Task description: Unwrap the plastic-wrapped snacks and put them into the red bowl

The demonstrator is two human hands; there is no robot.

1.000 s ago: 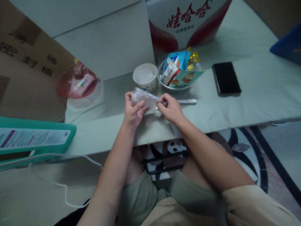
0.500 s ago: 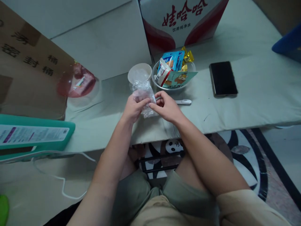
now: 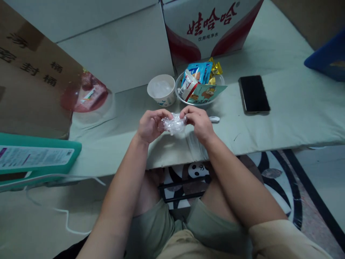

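My left hand (image 3: pixel 151 124) and my right hand (image 3: pixel 198 122) both pinch a crumpled clear plastic wrapper (image 3: pixel 174 124), bunched into a small wad between them just above the table's near edge. Behind the hands stands a white paper cup (image 3: pixel 161 90) lined with clear plastic. A clear bowl (image 3: pixel 201 101) holding several snack packets sits to the cup's right. A white spoon (image 3: pixel 214 118) lies on the cloth, mostly hidden behind my right hand.
A black phone (image 3: pixel 253 94) lies face up to the right. A red-and-white carton (image 3: pixel 210 27) and a white box (image 3: pixel 113 46) stand at the back. A brown carton (image 3: pixel 32 82) and a green box (image 3: pixel 35 156) sit left, a red packet (image 3: pixel 90 95) beside them.
The wrapper, first stretched sideways and then held upright in front of the cup, is now crushed into a small ball. Both hands have drawn closer together.
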